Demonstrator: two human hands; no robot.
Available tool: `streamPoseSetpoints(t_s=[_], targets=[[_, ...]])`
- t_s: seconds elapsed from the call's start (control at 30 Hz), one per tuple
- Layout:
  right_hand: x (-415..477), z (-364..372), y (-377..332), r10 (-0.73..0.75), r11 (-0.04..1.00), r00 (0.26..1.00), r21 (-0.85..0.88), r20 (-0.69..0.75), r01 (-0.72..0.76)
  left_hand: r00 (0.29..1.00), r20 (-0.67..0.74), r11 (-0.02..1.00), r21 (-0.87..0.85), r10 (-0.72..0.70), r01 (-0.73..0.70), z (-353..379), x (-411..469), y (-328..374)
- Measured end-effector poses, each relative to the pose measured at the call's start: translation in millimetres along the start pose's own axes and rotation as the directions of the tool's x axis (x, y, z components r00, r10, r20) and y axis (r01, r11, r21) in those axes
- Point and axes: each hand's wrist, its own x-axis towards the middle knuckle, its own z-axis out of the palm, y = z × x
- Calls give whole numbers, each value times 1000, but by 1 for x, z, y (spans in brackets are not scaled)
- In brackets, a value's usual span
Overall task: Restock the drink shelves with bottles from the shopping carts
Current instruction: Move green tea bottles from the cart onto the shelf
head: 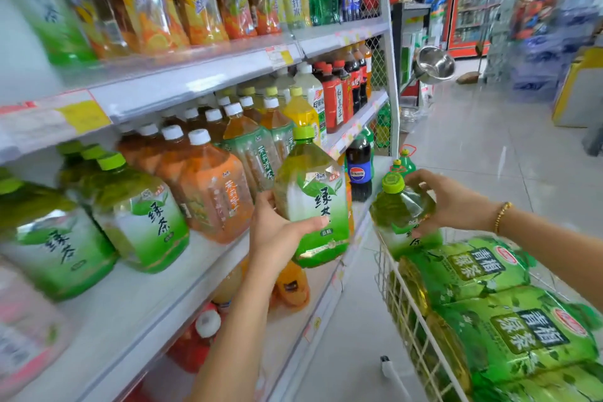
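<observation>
Head view: left hand [277, 233] is gripping a green tea bottle [313, 202] just off the middle shelf [195, 259]; right hand [448, 202] is clasping a second bottle [399, 215] above the cart [390, 274]. Restocking is looking midway: wrapped packs [483, 271] are waiting in the cart.

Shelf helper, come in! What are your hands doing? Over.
Left hand grips large green tea plastic bottle at shelf. Right hand grips second green bottle over white wire cart. Nothing blocking.

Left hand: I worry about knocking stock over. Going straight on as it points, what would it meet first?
Probably the clear jasmine tea bottle in the front row, just beyond the green tea bottle that the left hand grips; depth is unclear.
</observation>
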Motion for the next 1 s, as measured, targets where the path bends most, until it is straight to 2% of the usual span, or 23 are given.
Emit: streamPoseSetpoints(t_s=[0.1, 0.2, 0.27, 0.4, 0.63, 0.73, 0.8, 0.9, 1.0], targets=[[0, -22, -31, -96, 995, 994, 11, -60, 97, 988, -101, 992, 60, 116, -110, -37, -21, 15], [-1, -43, -77, -143, 959, 976, 219, -165, 178, 951, -237, 979, 84, 199, -184, -70, -37, 22], [-1, -47, -111, -200, 905, 959, 336, -202, 260, 918, -326, 974, 105, 225, -201, -91, -46, 22], [4, -22, -176, -336, 817, 922, 427, -194, 388, 814, -498, 954, 174, 299, -244, -128, -65, 19], [7, 43, -254, -487, 723, 871, 528, -68, 446, 675, -689, 955, 286, 265, -83, -192, -89, -11], [16, 69, -268, -482, 739, 874, 511, -55, 440, 642, -719, 938, 348, 267, -1, -200, -94, -24], [20, 81, -280, -484, 758, 872, 468, -65, 456, 596, -761, 939, 342, 258, 30, -202, -94, -34], [28, 94, -294, -467, 780, 877, 412, -115, 470, 505, -832, 963, 271, 230, 8, -201, -83, -42], [36, 107, -304, -439, 809, 889, 373, -129, 454, 481, -844, 959, 283, 238, 23, -192, -70, -50]])
